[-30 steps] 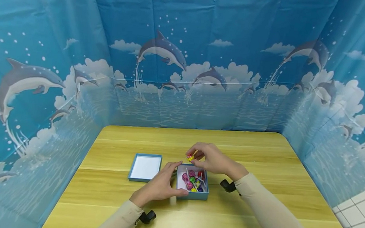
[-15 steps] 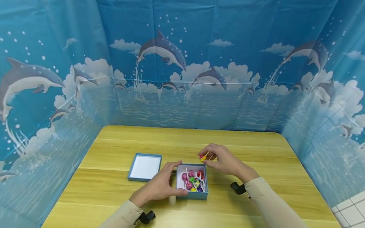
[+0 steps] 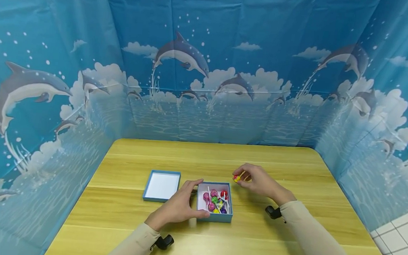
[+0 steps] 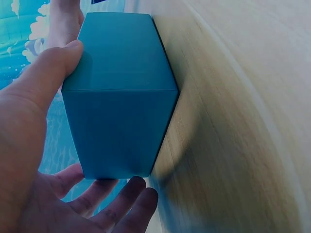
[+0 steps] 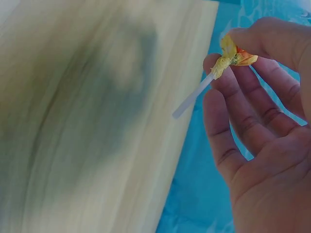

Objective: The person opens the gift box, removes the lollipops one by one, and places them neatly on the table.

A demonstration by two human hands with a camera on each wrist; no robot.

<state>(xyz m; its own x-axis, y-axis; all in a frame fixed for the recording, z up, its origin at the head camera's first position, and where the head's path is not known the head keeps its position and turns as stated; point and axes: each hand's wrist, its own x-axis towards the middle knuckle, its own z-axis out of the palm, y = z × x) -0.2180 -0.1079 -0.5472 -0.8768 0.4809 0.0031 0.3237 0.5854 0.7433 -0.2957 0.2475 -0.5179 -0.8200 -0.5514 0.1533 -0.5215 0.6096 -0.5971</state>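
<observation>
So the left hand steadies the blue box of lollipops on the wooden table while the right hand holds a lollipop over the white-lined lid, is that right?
Not quite. The right hand pinches the lollipop over bare table to the right of the blue box, not over the lid, which lies left of the box. The head view shows this. The left hand does steady the box.

Your fingers point(image 5: 252, 43) hide the lollipop point(image 5: 228, 56) head; the counter point(image 5: 87, 121) blurs; candies in the box point(image 3: 214, 215) are too small to identify.
</observation>
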